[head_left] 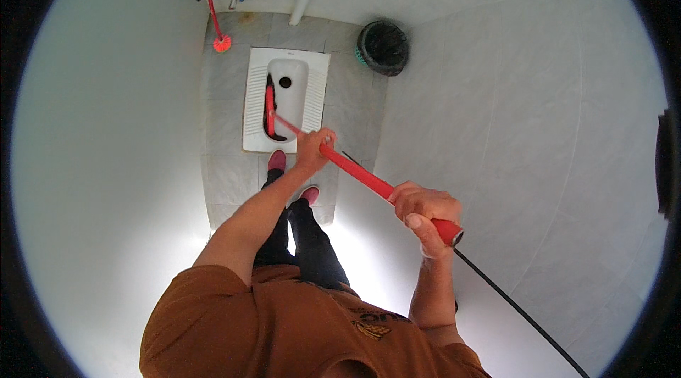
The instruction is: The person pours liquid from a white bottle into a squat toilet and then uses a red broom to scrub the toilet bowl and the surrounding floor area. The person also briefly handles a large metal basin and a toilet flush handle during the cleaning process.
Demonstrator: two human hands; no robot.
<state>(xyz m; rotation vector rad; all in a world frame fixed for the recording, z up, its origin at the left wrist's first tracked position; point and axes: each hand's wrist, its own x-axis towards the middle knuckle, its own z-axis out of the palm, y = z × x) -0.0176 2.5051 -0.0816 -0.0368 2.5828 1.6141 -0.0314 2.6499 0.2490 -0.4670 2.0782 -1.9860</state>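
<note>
Above grey tiles (pixel 352 105) between pale walls (pixel 496 87), left fingers (pixel 327 134) and right fingers (pixel 407 193) tight around a red handle (pixel 362 176).

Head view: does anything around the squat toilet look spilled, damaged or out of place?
One thing: a yellowish-brown mark on the grey floor tiles by the back wall, beyond the squat toilet. It stands out against plain grey; stain or spill, I can't tell. Nothing else looks odd; the bin is upright.

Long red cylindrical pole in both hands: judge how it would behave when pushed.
The long red pole is probably stiff, running nearly straight between left hand and right hand. Smooth-looking and rounded, it might twist in a loose grip.
</note>
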